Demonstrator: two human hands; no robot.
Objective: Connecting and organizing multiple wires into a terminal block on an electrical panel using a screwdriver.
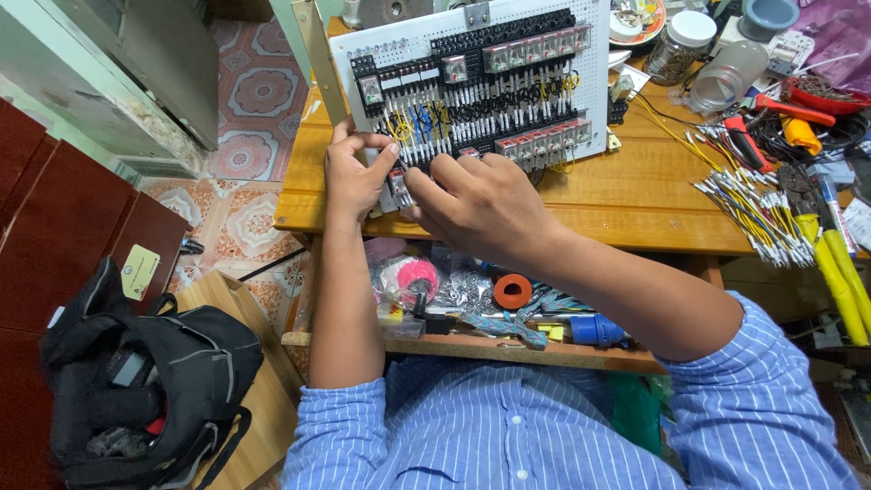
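Home electrical workshop, wooden bench [635,195], relay panel [472,77], cut wires [753,204], crimping pliers [839,263], patterned floor tiles [259,95]

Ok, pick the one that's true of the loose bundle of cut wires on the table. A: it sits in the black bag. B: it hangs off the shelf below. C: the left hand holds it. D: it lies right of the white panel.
D: the wires lie on the table right of the panel, while both the left hand and the right hand are at the panel's lower left corner.
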